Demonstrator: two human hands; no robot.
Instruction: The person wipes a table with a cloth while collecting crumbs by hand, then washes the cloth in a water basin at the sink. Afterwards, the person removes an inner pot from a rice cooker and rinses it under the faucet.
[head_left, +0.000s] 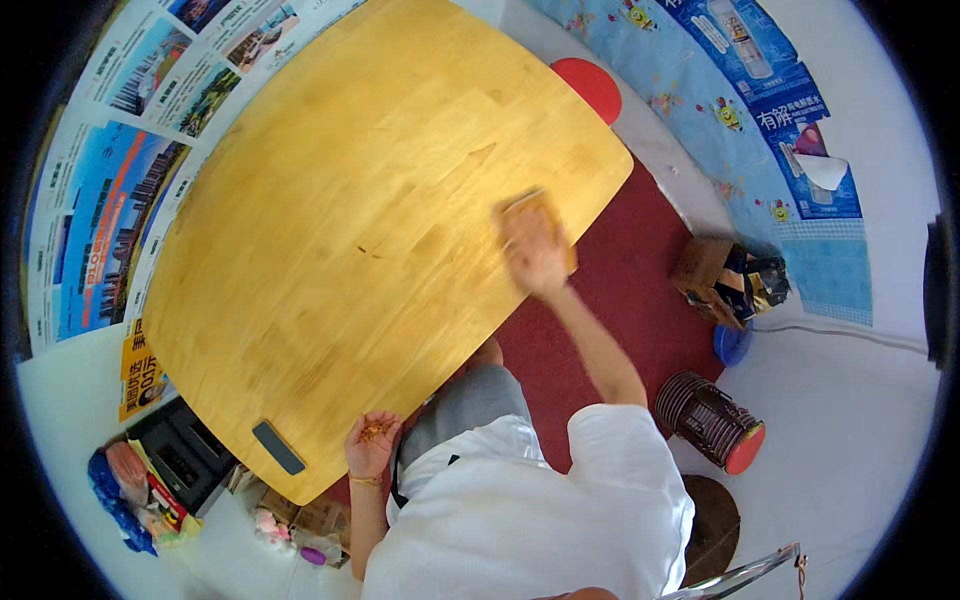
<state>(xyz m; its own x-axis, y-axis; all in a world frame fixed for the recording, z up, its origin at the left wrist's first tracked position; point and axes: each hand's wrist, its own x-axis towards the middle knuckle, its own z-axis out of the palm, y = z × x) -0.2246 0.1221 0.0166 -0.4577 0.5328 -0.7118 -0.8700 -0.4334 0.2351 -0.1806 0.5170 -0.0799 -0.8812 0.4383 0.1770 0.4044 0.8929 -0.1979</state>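
A large yellow wooden table (315, 225) fills the middle of the view. Near its right edge my right hand (534, 251) presses flat on an orange-brown cloth or sponge (534, 199); both are blurred. Palm up, my left hand (373, 442) is at the near edge, fingers curled around small orange-brown bits (373, 429). Two small brown crumbs (367, 252) lie on the tabletop. A dark, phone-like flat object (279, 448) rests at the table's lower left corner.
A red round stool (590, 90) stands beyond the table's far right edge. On the right are an open cardboard box (701, 274), a blue lid or basin (733, 343) and a stack of stools (705, 420). Bags (127, 487) and a black crate (180, 450) sit at lower left.
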